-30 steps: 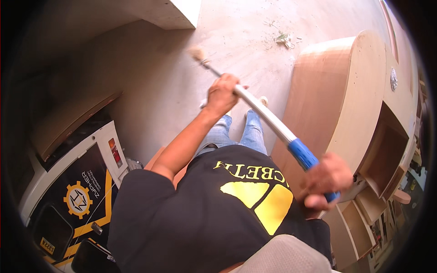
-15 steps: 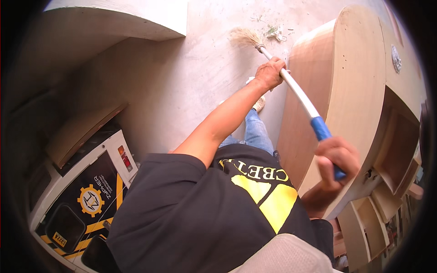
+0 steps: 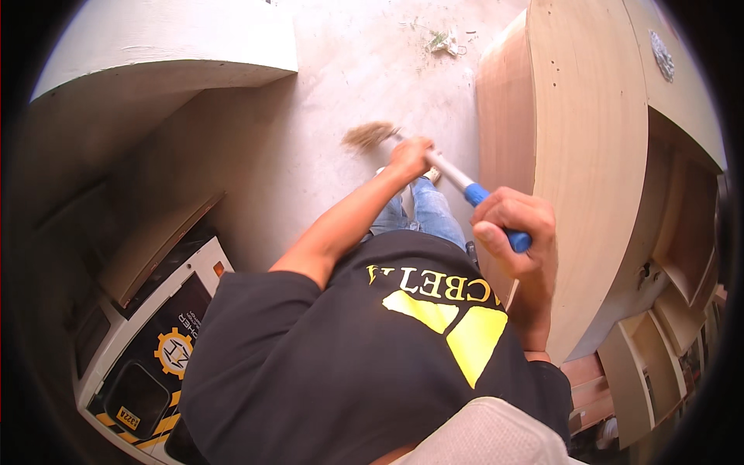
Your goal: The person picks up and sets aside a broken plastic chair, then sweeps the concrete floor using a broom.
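A broom (image 3: 452, 171) with a white shaft, a blue grip and straw-coloured bristles slants across the space before me. My left hand (image 3: 410, 157) is wrapped round the white shaft, low down near the bristles. Higher up, my right hand (image 3: 518, 223) closes round the blue grip, whose end sticks out below the fingers. The bristles (image 3: 370, 136) are over the pale floor, left of my feet; whether they touch it I cannot tell. Farther off, a small heap of debris (image 3: 443, 43) with white and green scraps lies on the floor.
To my right stands a long curved wooden counter (image 3: 589, 155) with a crumpled clear wrapper (image 3: 662, 56) on top. Open wooden shelf units (image 3: 639, 372) stand at the lower right. A white block-like structure (image 3: 194, 46) rises far left. A black, white and yellow vehicle panel (image 3: 147, 364) sits lower left.
The broom has swung toward me and to the left, away from the debris heap. Both hands moved left with it, the right hand also rising in the picture. My view has shifted slightly.
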The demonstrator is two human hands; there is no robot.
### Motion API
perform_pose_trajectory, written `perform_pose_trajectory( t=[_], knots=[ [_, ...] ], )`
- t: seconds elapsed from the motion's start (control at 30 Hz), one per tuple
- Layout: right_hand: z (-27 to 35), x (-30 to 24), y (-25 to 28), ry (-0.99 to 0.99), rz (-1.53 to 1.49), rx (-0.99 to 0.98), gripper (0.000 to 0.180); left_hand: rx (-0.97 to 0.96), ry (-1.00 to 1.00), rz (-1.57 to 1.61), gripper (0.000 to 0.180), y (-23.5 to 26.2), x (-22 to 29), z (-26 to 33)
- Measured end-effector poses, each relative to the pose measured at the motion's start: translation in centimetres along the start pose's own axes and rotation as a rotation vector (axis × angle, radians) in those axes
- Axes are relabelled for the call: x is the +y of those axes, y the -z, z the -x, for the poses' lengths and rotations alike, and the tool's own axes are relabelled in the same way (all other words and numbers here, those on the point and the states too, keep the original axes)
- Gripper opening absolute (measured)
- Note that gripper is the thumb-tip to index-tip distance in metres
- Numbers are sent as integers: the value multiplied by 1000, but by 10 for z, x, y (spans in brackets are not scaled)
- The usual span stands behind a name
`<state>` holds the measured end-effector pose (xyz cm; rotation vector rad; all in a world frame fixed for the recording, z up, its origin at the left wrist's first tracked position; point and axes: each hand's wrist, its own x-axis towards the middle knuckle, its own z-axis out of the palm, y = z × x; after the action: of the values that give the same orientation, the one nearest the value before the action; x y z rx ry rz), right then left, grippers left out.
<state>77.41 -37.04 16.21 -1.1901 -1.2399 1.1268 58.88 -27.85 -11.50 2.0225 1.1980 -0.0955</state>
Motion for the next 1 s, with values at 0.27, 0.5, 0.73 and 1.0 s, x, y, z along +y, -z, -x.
perform_pose_trajectory(
  t=[0.27,0.5,0.73,1.0],
  knots=[
    [67,-58,103,523,262,290,49,121,-356,57,26,85,118,-18],
    [-68,-17,-18,70,-207,14,34,305,150,-70,22,149,-49,25],
    [-163,11,-94,-47,161,-155,14,304,104,60,18,152,-139,-101],
    [-268,-71,-38,537,115,146,42,425,-178,150,7,334,-48,-153]
  ],
)
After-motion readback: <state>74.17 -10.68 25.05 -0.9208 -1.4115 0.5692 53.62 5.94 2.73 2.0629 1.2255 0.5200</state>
